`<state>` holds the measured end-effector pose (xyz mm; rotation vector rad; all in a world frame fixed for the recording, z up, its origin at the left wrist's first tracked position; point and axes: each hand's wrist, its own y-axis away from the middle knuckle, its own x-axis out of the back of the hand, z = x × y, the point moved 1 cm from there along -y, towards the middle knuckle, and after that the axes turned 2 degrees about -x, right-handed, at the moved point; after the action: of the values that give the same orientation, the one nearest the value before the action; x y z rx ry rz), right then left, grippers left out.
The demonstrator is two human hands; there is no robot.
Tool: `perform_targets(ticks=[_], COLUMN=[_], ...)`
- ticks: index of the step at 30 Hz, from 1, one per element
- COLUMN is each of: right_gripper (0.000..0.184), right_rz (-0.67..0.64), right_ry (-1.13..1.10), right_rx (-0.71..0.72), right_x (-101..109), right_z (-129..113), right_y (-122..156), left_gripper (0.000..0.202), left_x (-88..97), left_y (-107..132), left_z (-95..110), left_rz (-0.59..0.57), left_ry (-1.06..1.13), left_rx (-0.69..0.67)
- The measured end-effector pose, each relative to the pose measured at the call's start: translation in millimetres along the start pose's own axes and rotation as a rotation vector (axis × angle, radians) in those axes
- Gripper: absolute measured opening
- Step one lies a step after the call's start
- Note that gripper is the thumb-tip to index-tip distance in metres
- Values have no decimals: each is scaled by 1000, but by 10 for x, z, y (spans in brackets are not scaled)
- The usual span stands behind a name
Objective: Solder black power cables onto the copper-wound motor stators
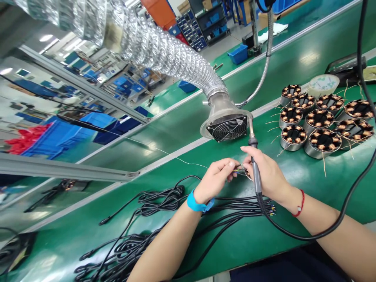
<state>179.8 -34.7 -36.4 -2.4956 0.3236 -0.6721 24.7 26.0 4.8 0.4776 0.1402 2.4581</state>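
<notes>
1. Left hand: fingertips pinched shut on thin coloured wire ends, mid-bench.
2. Right hand: touching the left, closed around the soldering iron, whose tip points far.
3. Extractor fan sits just beyond.
4. Black cables trail near-left.
5. Copper-wound stators are clustered far right.

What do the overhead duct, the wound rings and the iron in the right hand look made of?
Duct: crinkled mirror-bright ribs, likely aluminium foil. Wound rings: glossy orange coils, probably enamelled copper, on bright smooth metal shells. Soldering iron: matte grey grip, apparently plastic; bare metal tip.
</notes>
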Motion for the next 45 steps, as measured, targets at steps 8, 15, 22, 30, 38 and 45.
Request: perform_targets(ticks=[8, 15, 22, 30, 38, 45], right_gripper=[40, 38, 41, 47, 45, 43], right_rz=[-77, -53, -71, -162, -145, -136], right_ry=[9, 26, -4, -46, -40, -3], right_rx=[3, -8, 11, -70, -62, -47], right_x=[61, 45, 48, 67, 54, 40], right_z=[-5, -21, -21, -32, -38, -28], right_y=[-27, -40, -52, -67, -69, -58], left_gripper=[37, 15, 16, 25, 16, 26], left_x=[16, -36, 22, 23, -57, 17], left_y=[-48, -9, 5, -64, 23, -19], left_z=[64, 261, 303, 232, 410, 304], left_rz=[-148, 29, -71, -67, 42, -20], left_ry=[202, -533, -575, -222, -762, -313], left_rx=[136, -277, -191, -28, -327, 15])
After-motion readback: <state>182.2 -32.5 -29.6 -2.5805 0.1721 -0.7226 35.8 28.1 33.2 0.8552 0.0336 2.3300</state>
